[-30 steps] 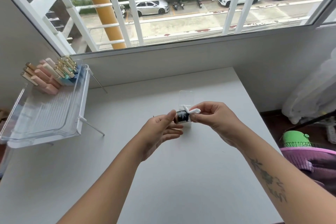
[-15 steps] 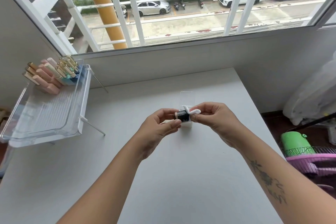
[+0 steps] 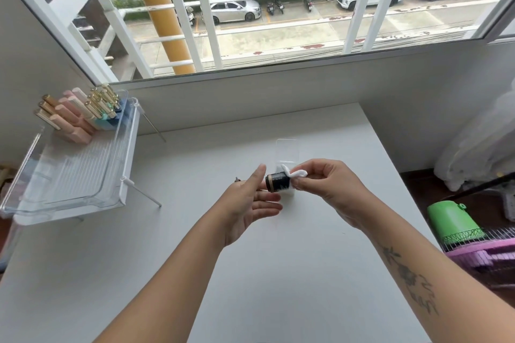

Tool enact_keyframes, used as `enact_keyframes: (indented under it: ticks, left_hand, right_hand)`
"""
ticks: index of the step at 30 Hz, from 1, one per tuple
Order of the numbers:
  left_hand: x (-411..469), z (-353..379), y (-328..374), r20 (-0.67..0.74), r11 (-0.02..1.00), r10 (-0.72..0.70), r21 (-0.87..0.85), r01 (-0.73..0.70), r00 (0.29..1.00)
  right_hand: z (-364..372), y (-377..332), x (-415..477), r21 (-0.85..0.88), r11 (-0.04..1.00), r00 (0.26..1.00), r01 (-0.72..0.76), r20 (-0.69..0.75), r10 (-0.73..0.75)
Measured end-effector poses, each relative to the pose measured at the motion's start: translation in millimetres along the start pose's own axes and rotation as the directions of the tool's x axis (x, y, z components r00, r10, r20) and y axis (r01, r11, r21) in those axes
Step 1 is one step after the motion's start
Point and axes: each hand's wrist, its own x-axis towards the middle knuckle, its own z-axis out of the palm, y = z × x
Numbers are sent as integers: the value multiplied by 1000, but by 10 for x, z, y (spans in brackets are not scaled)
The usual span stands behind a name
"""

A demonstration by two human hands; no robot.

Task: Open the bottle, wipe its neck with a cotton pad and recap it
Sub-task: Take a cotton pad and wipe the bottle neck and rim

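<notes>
A small black bottle point(image 3: 277, 181) with a gold band lies sideways in the air above the white table point(image 3: 250, 287), its base pointing left. My right hand point(image 3: 328, 189) pinches a white cotton pad point(image 3: 296, 174) folded around the bottle's neck, and this grip carries the bottle. My left hand point(image 3: 248, 203) is beside the base with thumb up and fingers spread, its thumb tip close to the gold band. The neck itself is hidden by the pad. A small dark tip point(image 3: 237, 179) peeks out behind my left hand; what it is I cannot tell.
A small clear plastic box point(image 3: 285, 150) stands on the table just behind the hands. A clear tray on thin legs point(image 3: 69, 184) at the left holds several pink and gold tubes point(image 3: 78, 114). Off the right edge are a green container point(image 3: 451, 220) and a pink basket point(image 3: 485, 253).
My left hand has let go of the bottle's base and spread its fingers. The right hand still pinches the pad on the neck in nearly the same place.
</notes>
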Motion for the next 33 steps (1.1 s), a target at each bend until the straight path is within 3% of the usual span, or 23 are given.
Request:
enact_keyframes:
  ticks: [7,12,18,23,33]
  left_hand:
    - [3,-14,15,66,992,120,-53,-117,991]
    - [-18,-52,0,105,958,276,56,-283,955]
    - [-30,-17,44,56,993,107,-60,-104,993]
    - [23,7,20,-71,994,-17,108,25,997]
    - [18,-28,15,6,994,101,-32,-100,995]
  right_hand:
    - [-3,-11,1,38,999,1000,3,-10,-3]
    - [-20,-23,3,45,999,1000,7,-22,-6]
    - [-4,-31,-2,42,999,1000,2,-13,-2]
    - [27,-28,-14,46,999,1000,8,-9,-8]
    - [29,-32,-13,39,999,1000,22,-14,-22]
